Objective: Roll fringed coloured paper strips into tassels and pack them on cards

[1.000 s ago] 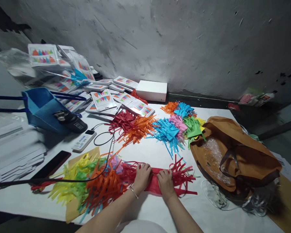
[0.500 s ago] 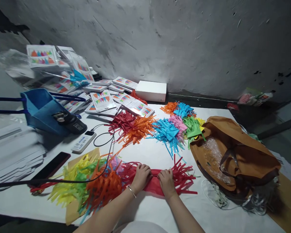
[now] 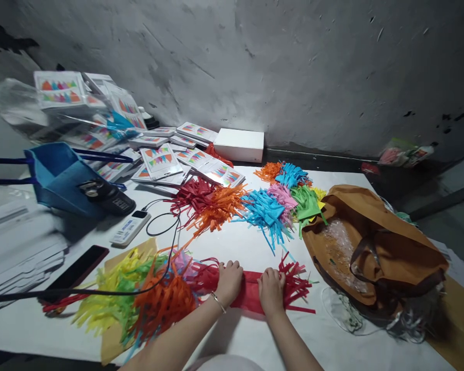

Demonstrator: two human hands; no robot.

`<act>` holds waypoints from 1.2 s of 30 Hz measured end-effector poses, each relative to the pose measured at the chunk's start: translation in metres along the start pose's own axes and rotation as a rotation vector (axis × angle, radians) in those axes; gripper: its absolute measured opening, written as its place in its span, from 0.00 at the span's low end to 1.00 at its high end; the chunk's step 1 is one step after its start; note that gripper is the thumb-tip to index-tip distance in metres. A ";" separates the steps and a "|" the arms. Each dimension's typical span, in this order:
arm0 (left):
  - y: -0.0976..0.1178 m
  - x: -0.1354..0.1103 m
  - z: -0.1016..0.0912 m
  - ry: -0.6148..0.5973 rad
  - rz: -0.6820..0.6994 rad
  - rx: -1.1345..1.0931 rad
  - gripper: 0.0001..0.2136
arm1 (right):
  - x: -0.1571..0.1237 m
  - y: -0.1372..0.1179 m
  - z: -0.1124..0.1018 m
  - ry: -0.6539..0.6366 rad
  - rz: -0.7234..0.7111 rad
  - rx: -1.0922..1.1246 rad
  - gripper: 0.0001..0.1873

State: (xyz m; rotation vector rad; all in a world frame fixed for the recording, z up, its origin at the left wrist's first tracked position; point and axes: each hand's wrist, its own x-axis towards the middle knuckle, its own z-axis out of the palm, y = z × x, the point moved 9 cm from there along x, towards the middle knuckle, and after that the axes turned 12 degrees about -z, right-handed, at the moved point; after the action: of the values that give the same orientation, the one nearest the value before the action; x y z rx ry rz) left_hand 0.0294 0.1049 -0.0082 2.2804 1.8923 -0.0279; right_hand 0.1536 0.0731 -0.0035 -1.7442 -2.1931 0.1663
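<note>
A red fringed paper tassel sheet (image 3: 251, 292) lies across the table in front of me, with cut strips fanning out at both ends. My left hand (image 3: 230, 281) is closed over its left part, fingers curled at the far edge. Toward the right end, my right hand (image 3: 271, 289) grips the same sheet with bent fingers. Between the hands a smooth uncut band shows. The undersides of my fingers are hidden. Just left of my left hand lies an orange fringed bundle (image 3: 166, 304), beside yellow fringe (image 3: 100, 293) on brown card.
Red-and-orange fringe (image 3: 216, 206) and blue fringe (image 3: 265, 208) lie farther back. A brown bag (image 3: 371, 247) stands right. Printed packets (image 3: 160, 161), a white box (image 3: 239, 144), a blue bag (image 3: 62, 175) and a phone (image 3: 77, 270) lie around. A black cable (image 3: 100, 293) crosses the left side.
My hands have moved apart along the red sheet, the right one shifting right. More of the smooth band shows between them. The camera view has shifted slightly.
</note>
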 end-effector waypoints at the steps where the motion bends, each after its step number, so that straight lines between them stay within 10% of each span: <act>1: 0.003 -0.001 0.000 -0.001 0.037 0.009 0.10 | 0.000 0.001 0.000 -0.002 0.012 -0.003 0.05; 15: 0.025 0.002 -0.002 -0.025 0.416 0.000 0.09 | 0.001 -0.024 0.006 0.038 -0.228 0.059 0.06; 21: 0.033 -0.041 0.000 -0.032 0.497 -0.065 0.07 | 0.007 -0.023 -0.003 0.166 -0.237 0.086 0.10; 31: -0.009 -0.032 0.017 0.004 0.147 -0.129 0.26 | -0.062 0.153 -0.158 0.770 0.228 -0.115 0.24; 36: 0.026 -0.043 -0.059 0.050 0.140 -0.467 0.13 | -0.097 0.119 -0.206 0.578 -0.077 -0.250 0.11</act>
State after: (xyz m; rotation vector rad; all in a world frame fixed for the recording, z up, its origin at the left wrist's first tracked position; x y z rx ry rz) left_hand 0.0405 0.0672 0.0582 2.0909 1.5484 0.4438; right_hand 0.3501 -0.0149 0.1363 -1.5627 -1.8942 -0.5818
